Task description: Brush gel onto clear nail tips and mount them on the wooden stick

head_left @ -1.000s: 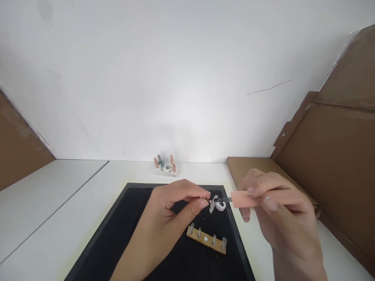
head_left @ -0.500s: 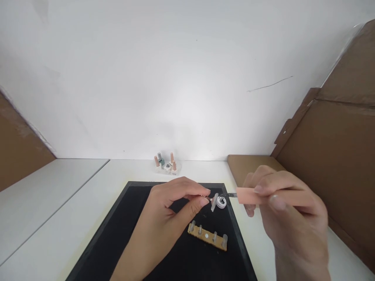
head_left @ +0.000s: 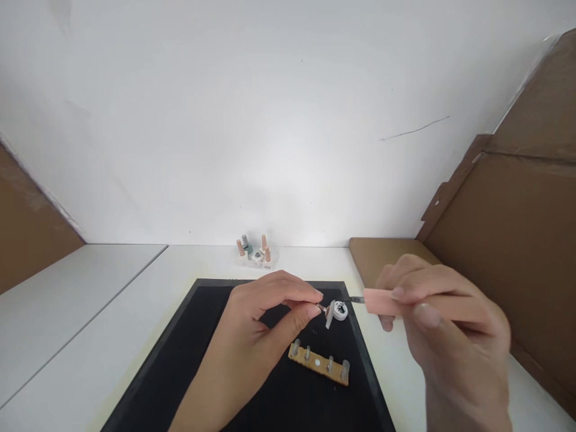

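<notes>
Between thumb and forefinger, my left hand (head_left: 274, 333) pinches a thin metal stem whose tip carries a pale, clear false nail (head_left: 330, 314). My right hand (head_left: 443, 321) grips a nail polish brush (head_left: 380, 302) by its long peach cap. Its dark bristles point left, just to the right of the false nail; a small gap seems to lie between them. Behind the nail sits a round white pot (head_left: 340, 311) with dark contents. Below, a wavy tan stand (head_left: 317, 363) holds several clear false nails upright on the black mat (head_left: 265, 396).
Against the white wall, a clear tray (head_left: 256, 263) holds several nail polish bottles with peach and grey caps. A flat piece of cardboard (head_left: 391, 255) lies at the back right. Brown cardboard panels (head_left: 517, 240) rise on both sides of the white table (head_left: 135, 294).
The brush has shifted slightly right, away from the false nail, along with my right hand. The false nail has turned a little on its stem. My left hand stays almost still.
</notes>
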A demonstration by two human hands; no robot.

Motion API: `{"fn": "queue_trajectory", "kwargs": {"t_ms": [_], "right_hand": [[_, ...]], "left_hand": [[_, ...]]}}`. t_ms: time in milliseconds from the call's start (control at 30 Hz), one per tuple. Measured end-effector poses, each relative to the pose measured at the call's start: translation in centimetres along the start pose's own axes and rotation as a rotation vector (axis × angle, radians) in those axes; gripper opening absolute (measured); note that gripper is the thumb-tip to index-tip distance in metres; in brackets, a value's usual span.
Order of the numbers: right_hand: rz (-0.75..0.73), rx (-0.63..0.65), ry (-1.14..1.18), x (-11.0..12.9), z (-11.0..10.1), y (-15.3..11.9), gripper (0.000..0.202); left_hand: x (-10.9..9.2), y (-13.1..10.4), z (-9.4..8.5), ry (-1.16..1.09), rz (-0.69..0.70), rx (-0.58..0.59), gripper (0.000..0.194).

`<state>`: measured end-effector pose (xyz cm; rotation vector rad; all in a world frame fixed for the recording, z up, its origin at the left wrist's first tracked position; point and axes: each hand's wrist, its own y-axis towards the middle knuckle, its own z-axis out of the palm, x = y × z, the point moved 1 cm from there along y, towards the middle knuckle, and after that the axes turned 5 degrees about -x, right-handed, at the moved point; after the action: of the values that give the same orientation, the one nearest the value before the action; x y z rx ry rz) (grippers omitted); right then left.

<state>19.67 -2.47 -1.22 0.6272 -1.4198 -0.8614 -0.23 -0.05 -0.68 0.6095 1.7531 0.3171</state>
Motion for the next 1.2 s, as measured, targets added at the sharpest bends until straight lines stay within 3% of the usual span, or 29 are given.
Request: {"fn": "queue_trajectory", "kwargs": {"t_ms": [233, 500, 767, 900, 1033, 1200], "right_hand": [[-0.035, 0.142, -0.019, 0.2, 0.3, 0.4, 0.016], [-0.01, 0.018, -0.007, -0.1, 0.0, 0.0, 0.015], [-0.019, 0.154, -0.036, 0.2, 0.2, 0.4, 0.013], [-0.108, 0.043, -0.041, -0.6, -0.4, 0.3, 0.017], [-0.134, -0.083, -0.088, -0.9, -0.6, -0.1, 0.019], [-0.092, 0.015, -0.119, -0.2, -0.3, 0.3, 0.019]], "left_hand": [[-0.4, 0.5, 0.1, -0.006, 0.0, 0.0, 0.018], [-0.1, 0.3, 0.1, -0.012, 0.013, 0.003, 0.018], [-0.3, 0.5, 0.2, -0.029, -0.004, -0.001, 0.018], [0.1, 0.2, 0.1, -0.043, -0.013, 0.0, 0.016], [0.8, -0.1, -0.1, -0.096, -0.095, -0.004, 0.015], [1.0, 0.3, -0.4, -0.221, -0.233, 0.009, 0.015]]}}
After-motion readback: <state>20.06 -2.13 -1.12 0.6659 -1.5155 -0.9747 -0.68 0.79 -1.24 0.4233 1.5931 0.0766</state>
